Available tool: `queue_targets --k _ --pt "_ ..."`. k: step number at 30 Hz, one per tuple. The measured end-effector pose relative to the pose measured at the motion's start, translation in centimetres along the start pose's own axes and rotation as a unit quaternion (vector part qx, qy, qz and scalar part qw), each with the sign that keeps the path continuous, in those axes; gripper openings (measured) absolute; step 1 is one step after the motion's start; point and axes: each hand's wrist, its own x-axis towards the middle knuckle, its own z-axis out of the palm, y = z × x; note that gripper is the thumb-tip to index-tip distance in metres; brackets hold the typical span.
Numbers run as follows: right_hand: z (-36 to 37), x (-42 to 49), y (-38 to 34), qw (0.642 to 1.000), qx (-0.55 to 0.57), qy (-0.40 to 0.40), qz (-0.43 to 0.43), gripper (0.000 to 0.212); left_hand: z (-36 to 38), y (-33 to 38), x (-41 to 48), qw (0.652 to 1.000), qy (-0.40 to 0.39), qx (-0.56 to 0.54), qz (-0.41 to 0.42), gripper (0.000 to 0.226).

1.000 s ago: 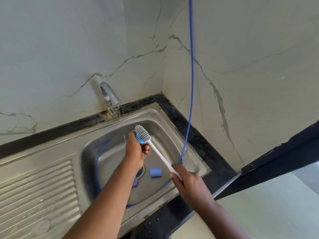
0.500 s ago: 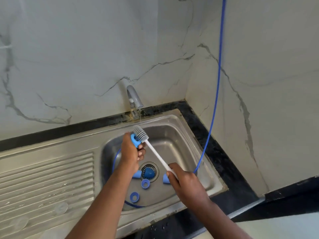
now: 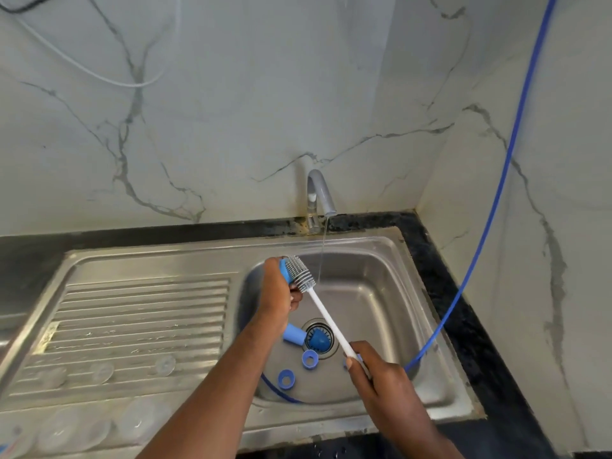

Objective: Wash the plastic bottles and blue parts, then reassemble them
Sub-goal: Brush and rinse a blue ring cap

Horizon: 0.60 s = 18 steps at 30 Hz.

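Your left hand (image 3: 278, 301) is curled round a blue part (image 3: 284, 271) and holds it up over the sink (image 3: 381, 293). Your right hand (image 3: 385, 384) grips the white stick of the brush (image 3: 326, 314). The brush's gray head touches the blue part. A thin line of water falls from the tap (image 3: 319, 193), just beside the brush head. More blue bits lie at the bottom of the sink: a short tube (image 3: 293, 337) by the drain and two rings (image 3: 310, 359). Clear bottles (image 3: 134, 422) lie on the sink's ribbed side. A blue hose (image 3: 490, 213) hangs down into the sink.
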Motion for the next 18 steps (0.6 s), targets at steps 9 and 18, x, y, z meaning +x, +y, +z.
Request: queue_targets --k 9,18 --pt "0.0 -0.1 -0.9 1.0 -0.023 0.004 -0.011 0.017 -0.2 0.0 -0.3 0.998 0.055 0.013 0.011 0.039" --pt "0.0 -0.2 -1.1 0.999 -0.033 0.0 -0.025 0.014 -0.5 0.0 -0.5 0.997 0.071 0.015 -0.005 0.042"
